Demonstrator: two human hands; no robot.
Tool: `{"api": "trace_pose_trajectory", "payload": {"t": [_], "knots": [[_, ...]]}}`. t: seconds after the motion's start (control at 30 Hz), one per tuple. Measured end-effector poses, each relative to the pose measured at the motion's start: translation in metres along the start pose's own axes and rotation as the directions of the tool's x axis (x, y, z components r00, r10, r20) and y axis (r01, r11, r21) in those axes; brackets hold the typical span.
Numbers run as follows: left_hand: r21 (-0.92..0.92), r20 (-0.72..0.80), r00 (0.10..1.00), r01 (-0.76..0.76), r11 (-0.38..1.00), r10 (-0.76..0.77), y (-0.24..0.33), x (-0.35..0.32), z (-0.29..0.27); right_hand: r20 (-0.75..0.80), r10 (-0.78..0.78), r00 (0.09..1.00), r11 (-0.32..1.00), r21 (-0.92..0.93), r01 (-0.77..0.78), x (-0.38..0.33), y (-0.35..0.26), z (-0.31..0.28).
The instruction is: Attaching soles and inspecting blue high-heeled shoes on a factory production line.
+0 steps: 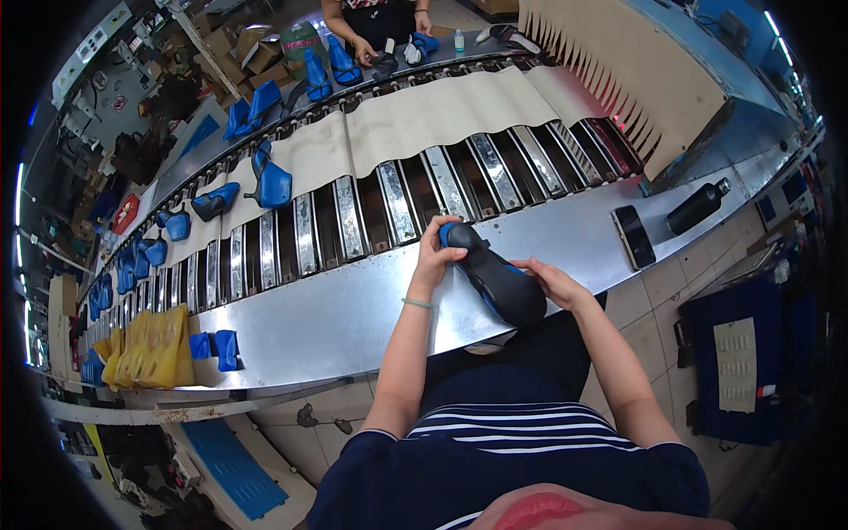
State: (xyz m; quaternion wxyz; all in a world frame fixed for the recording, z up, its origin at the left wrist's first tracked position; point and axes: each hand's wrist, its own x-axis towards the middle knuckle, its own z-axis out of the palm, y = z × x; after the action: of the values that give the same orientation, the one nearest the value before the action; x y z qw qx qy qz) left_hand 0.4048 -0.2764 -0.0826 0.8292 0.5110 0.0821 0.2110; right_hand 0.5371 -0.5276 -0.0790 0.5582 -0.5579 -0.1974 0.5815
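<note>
A blue shoe with a black sole (495, 281) is held sole-up over the near metal ledge, its broad toe end toward me. Around the narrow heel end, my left hand (435, 252) is closed with the thumb on the sole. My right hand (555, 284) grips the shoe's right edge near the toe, fingers partly hidden beneath it. Most of the blue upper is turned down out of sight. Beyond the hands, another blue shoe (272, 185) rests on the conveyor's pale belt sheet (450, 110).
A roller conveyor (389, 196) runs across, entering a machine behind a fringed curtain (609, 79). On the ledge lie a phone (633, 237), a black bottle (698, 207), yellow plastic bags (157, 349) and blue pieces (227, 350). Across the line, a co-worker's hand (362, 51) is beside more shoes.
</note>
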Motion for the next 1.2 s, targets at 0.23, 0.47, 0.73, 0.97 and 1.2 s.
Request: {"api": "trace_pose_trajectory", "payload": {"t": [0.23, 0.47, 0.73, 0.97, 1.2], "knots": [[-0.031, 0.087, 0.996, 0.025, 0.999, -0.023, 0.009, 0.017, -0.020, 0.006, 0.027, 1.000, 0.937, 0.349, -0.028, 0.041, 0.012, 0.047], [-0.283, -0.123, 0.955, 0.227, 0.932, -0.270, 0.001, -0.075, 0.026, -0.161, -0.089, 0.983, 0.941, 0.310, 0.136, 0.054, 0.028, 0.071], [-0.601, -0.143, 0.940, 0.167, 0.781, -0.311, -0.025, -0.100, 0.014, -0.246, -0.279, 0.928, 0.954, 0.042, 0.298, 0.046, 0.031, 0.085], [-0.608, -0.151, 0.927, 0.188, 0.772, -0.344, -0.022, -0.095, 0.021, -0.375, -0.404, 0.834, 0.910, -0.078, 0.406, 0.023, 0.024, 0.090], [-0.505, -0.143, 0.943, 0.191, 0.842, -0.300, -0.021, -0.094, 0.030, -0.321, -0.589, 0.741, 0.794, -0.402, 0.457, 0.010, 0.016, 0.087]]}}
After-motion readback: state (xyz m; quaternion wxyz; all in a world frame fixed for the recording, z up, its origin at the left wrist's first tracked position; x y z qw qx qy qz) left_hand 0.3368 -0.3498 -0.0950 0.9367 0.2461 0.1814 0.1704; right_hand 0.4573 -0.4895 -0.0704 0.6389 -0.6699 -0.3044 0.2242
